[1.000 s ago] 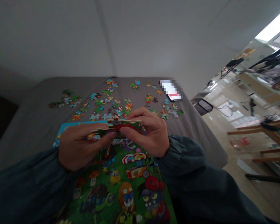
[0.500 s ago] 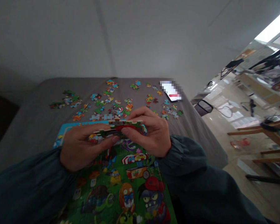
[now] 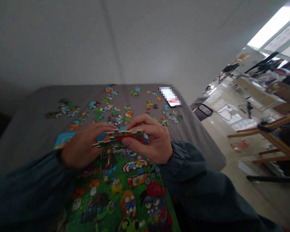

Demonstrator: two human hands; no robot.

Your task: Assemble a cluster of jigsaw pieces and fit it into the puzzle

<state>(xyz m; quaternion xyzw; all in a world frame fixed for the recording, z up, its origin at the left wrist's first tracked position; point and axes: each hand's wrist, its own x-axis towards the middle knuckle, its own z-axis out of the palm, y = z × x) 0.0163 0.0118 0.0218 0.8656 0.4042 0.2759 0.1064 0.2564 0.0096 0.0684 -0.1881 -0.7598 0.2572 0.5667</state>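
A small cluster of joined jigsaw puzzle pieces (image 3: 118, 138), green and red with pale cut edges, is held up nearly edge-on between my hands. My right hand (image 3: 154, 141) pinches its right part, thumb on the near face and fingers behind. My left hand (image 3: 81, 146) is closed at its left side, the index finger along the top edge and the thumb partly hidden. Below lies a cartoon picture sheet (image 3: 111, 187) with a green ground and a blue top edge, partly covered by my hands and sleeves.
Loose puzzle pieces (image 3: 117, 114) lie scattered over the grey cloth-covered table (image 3: 36, 129). One pile (image 3: 69, 108) sits at the left, another group (image 3: 170, 116) at the right. A phone (image 3: 170, 96) lies near the back right. Wooden chair legs (image 3: 268, 125) stand beyond the table.
The view has shifted slightly, so the table appears further left and lower. My left thumb has moved back from the near face of the cluster; my right hand keeps its pinch.
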